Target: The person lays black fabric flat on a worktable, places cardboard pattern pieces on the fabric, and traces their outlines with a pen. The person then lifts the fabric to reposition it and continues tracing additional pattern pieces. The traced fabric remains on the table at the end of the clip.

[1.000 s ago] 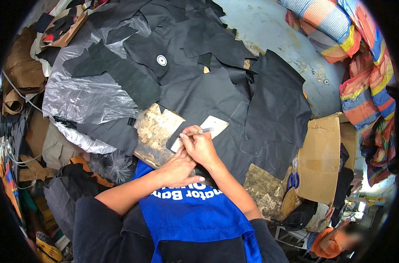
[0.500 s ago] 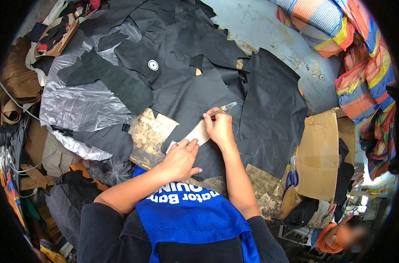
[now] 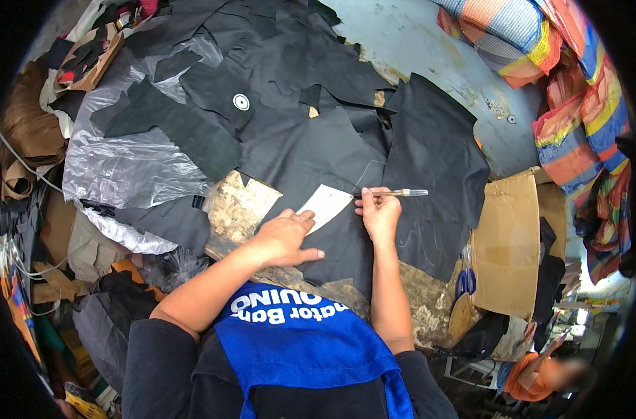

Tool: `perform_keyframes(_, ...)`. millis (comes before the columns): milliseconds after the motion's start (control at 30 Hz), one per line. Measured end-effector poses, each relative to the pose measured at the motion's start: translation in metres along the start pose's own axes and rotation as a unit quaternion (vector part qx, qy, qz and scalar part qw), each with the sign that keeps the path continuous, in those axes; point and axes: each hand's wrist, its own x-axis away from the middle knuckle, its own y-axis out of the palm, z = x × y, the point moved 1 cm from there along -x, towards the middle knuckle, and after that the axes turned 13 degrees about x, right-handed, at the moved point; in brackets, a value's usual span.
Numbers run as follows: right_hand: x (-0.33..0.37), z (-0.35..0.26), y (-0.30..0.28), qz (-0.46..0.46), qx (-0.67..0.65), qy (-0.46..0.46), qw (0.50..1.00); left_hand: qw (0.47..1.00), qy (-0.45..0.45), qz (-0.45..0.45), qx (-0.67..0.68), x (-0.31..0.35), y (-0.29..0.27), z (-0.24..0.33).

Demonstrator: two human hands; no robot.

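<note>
A cream-white pattern piece (image 3: 326, 208) with pointed corners lies on black leather-like sheet material (image 3: 307, 157). My left hand (image 3: 283, 237) rests flat on its lower left end, fingers stretched and thumb spread out. In my right hand (image 3: 381, 215) a slim pen (image 3: 410, 193) with a clear end is pinched, lying nearly level. Its tip is at the pattern's right corner, on or just over the sheet. Above the pen, thin pale lines (image 3: 370, 171) mark the black material. More faint lines run on the sheet to the right.
Crumpled clear plastic (image 3: 136, 167) and dark offcuts lie at the left. A worn board (image 3: 244, 209) shows below the sheets. Blue-handled scissors (image 3: 465, 283) and a cardboard box (image 3: 506, 244) stand at the right. Striped woven sacks (image 3: 499, 35) hang far right; a person in orange (image 3: 531, 377) is behind.
My right hand has moved right and down, and the pen has tipped nearly level. The pattern piece now points further up, with more of it uncovered. Pale lines show where it lay near.
</note>
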Motion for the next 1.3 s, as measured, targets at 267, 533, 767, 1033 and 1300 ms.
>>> perform_keyframes(267,0.022,-0.006,-0.002,0.049,0.187,-0.293,0.936,0.964,-0.07,-0.087,0.242,-0.019,-0.022,-0.036)
perform_keyframes(533,0.042,-0.014,0.002,0.042,0.259,-0.342,0.902,0.915,-0.128,-0.126,0.362,-0.024,-0.026,-0.045)
perform_keyframes(767,0.053,-0.031,0.004,-0.02,0.327,-0.363,0.872,0.901,-0.121,-0.129,0.396,-0.024,-0.026,-0.047)
perform_keyframes(1033,0.111,-0.05,0.059,-0.187,0.157,-0.432,0.868,0.929,-0.073,-0.118,0.342,-0.027,-0.022,-0.054)
perform_keyframes(1300,0.108,-0.018,0.049,-0.192,-0.107,-0.252,0.943,0.968,-0.011,0.091,0.235,-0.012,-0.01,-0.041)
